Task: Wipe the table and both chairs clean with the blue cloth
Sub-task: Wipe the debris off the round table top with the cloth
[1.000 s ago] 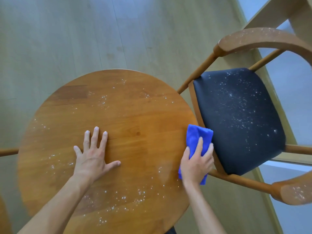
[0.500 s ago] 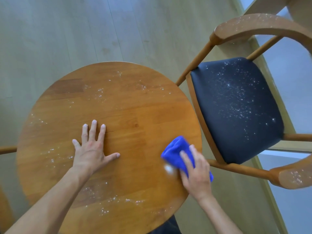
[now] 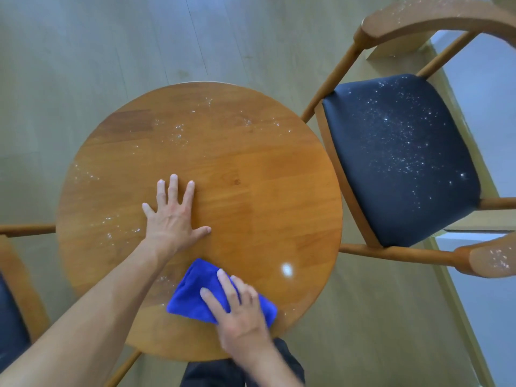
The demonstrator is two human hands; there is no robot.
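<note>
A round wooden table [image 3: 251,177] fills the middle, with white crumbs scattered along its far and left parts. My left hand [image 3: 173,216] lies flat on the tabletop, fingers spread. My right hand [image 3: 237,311] presses the folded blue cloth [image 3: 195,291] onto the table's near edge with straight fingers. To the right stands a wooden chair with a dark seat [image 3: 399,157] speckled with white crumbs; its armrests [image 3: 497,261] carry crumbs too. A second chair [image 3: 11,303] shows only partly at the left edge.
Pale wood floor [image 3: 83,51] surrounds the table. A light wall or panel edge [image 3: 488,303] runs along the right behind the chair. My dark trousers [image 3: 217,372] show below the table's near rim.
My right hand has slid the blue cloth from the table's right edge leftwards along the near edge. Crumbs along the near part are mostly gone. My left hand stays flat in place.
</note>
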